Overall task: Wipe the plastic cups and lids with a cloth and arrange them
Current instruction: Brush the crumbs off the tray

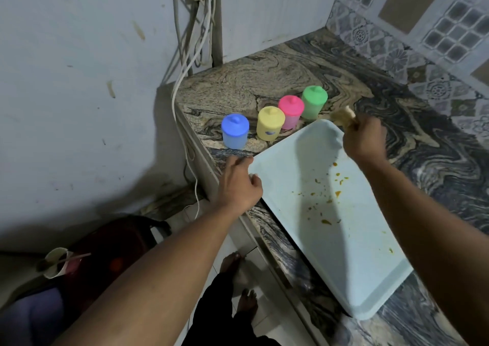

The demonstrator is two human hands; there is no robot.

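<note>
Four lidded plastic cups stand in a slanted row on the marbled counter: blue cup [235, 131], yellow cup [270, 123], pink cup [290, 112], green cup [313, 101]. Every cup has its lid on. My right hand [363, 136] hovers over the far corner of a pale blue tray [357, 266] and grips a beige cloth [344, 115], just right of the green cup. My left hand [239, 184] hangs with loosely curled fingers at the tray's near left corner, below the blue cup, holding nothing.
Orange crumbs are scattered over the tray. The marbled counter [264, 81] ends in a front edge by my left hand. White cables [185, 67] hang down the wall at left. On the floor are my feet, a dark bag and a paper cup [57, 262].
</note>
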